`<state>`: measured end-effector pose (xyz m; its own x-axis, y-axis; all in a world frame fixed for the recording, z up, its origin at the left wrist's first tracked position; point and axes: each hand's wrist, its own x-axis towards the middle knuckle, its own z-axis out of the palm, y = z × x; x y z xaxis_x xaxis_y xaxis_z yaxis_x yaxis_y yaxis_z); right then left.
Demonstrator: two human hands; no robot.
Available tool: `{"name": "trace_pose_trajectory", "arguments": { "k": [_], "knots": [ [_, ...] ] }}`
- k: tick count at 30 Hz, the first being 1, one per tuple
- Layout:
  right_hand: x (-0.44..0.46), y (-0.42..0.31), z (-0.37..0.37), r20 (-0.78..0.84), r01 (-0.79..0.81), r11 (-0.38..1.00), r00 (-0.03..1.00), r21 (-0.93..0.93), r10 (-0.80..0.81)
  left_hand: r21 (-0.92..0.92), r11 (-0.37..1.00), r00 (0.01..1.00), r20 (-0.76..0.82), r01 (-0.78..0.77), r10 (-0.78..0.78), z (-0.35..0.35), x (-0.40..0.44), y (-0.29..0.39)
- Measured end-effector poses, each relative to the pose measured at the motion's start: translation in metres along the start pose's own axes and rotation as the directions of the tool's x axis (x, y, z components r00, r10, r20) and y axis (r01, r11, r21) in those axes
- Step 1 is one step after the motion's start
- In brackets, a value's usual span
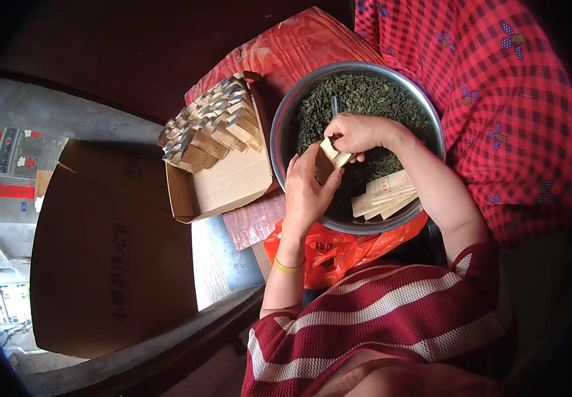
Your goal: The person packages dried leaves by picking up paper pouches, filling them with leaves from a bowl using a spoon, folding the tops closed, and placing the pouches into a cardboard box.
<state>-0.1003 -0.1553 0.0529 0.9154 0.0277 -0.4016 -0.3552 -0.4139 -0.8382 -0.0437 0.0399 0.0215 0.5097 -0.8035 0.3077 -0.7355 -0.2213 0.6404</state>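
Over a wide metal basin of dark dried leaves, both hands are at one small tan paper packet. My left hand grips its body between fingers and thumb. My right hand is closed at the packet's upper edge, fingers bent against the paper; the fingertips are partly hidden. Just beyond that hand, a thin handle sticks up out of the leaves. Several flat paper packets lie fanned in the near right part of the basin.
Left of the basin, an open cardboard box holds many stacked packets on a red wooden table. An orange-red plastic bag hangs below the basin. Red checked cloth lies at right. A large cardboard sheet stands at left.
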Motion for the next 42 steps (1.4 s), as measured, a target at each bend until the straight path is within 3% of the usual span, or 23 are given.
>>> {"name": "trace_pose_trajectory", "arguments": {
  "k": [6, 15, 20, 22, 24, 25, 26, 27, 28, 30, 33, 35, 37, 39, 40, 42],
  "knots": [
    [0.003, 0.004, -0.003, 0.048, -0.006, 1.000, 0.999, 0.024, 0.005, -0.041, 0.999, 1.000, -0.027, -0.016, 0.015, 0.004, 0.002, -0.006],
    [0.008, 0.014, -0.005, 0.116, -0.006, 0.992, 0.993, -0.128, 0.021, -0.071, 0.997, 1.000, 0.010, -0.027, 0.028, 0.003, 0.002, -0.004],
    [0.005, 0.019, -0.017, 0.081, 0.054, 0.998, 0.995, 0.034, -0.057, -0.139, 0.990, 0.998, -0.048, 0.038, -0.045, 0.010, 0.001, -0.012],
    [-0.001, 0.024, -0.030, 0.005, 0.153, 0.977, 0.988, 0.149, -0.155, -0.189, 0.976, 0.991, -0.052, 0.110, -0.122, 0.006, 0.002, -0.006],
    [0.002, 0.034, -0.040, -0.158, 0.140, 0.964, 0.982, 0.227, -0.106, -0.240, 0.955, 0.981, -0.051, 0.172, -0.190, 0.005, 0.002, -0.004],
    [0.008, 0.038, -0.042, -0.288, 0.184, 0.962, 0.950, 0.200, -0.122, -0.241, 0.956, 0.979, -0.078, 0.165, -0.189, 0.006, 0.002, -0.006],
    [0.033, 0.062, -0.042, -0.441, 0.314, 0.943, 0.866, 0.111, -0.237, -0.241, 0.958, 0.976, -0.108, 0.157, -0.187, 0.006, 0.003, -0.007],
    [0.030, 0.054, -0.032, -0.580, 0.145, 0.979, 0.789, -0.146, -0.203, -0.282, 0.938, 0.971, -0.075, 0.200, -0.229, 0.002, 0.004, -0.002],
    [0.028, 0.044, -0.021, -0.701, -0.076, 0.931, 0.681, -0.356, -0.212, -0.284, 0.939, 0.972, -0.076, 0.194, -0.224, 0.002, 0.005, -0.002],
    [0.041, 0.050, -0.007, -0.655, -0.241, 0.788, 0.712, -0.566, -0.252, -0.269, 0.953, 0.972, -0.146, 0.138, -0.182, 0.004, 0.003, -0.006],
    [0.055, 0.046, 0.005, -0.591, -0.284, 0.707, 0.773, -0.648, -0.232, -0.257, 0.951, 0.971, -0.121, 0.170, -0.206, 0.002, 0.003, -0.006],
    [0.060, 0.050, 0.007, -0.632, -0.259, 0.781, 0.745, -0.568, -0.213, -0.217, 0.961, 0.973, -0.115, 0.173, -0.202, 0.001, 0.006, -0.005],
    [0.054, 0.052, -0.001, -0.673, -0.225, 0.832, 0.706, -0.507, -0.219, -0.327, 0.935, 0.969, -0.154, 0.134, -0.193, 0.005, 0.006, -0.010],
    [0.047, 0.053, -0.012, -0.646, -0.075, 0.946, 0.748, -0.315, -0.156, -0.344, 0.930, 0.967, -0.166, 0.125, -0.192, 0.008, 0.007, -0.015],
    [0.040, 0.048, -0.017, -0.629, -0.076, 0.957, 0.767, -0.282, -0.124, -0.358, 0.925, 0.966, -0.168, 0.127, -0.198, 0.009, 0.006, -0.017],
    [0.039, 0.050, -0.023, -0.644, 0.007, 0.963, 0.742, -0.270, -0.187, -0.404, 0.887, 0.953, -0.103, 0.223, -0.286, 0.006, 0.005, -0.023]
  ]
}}
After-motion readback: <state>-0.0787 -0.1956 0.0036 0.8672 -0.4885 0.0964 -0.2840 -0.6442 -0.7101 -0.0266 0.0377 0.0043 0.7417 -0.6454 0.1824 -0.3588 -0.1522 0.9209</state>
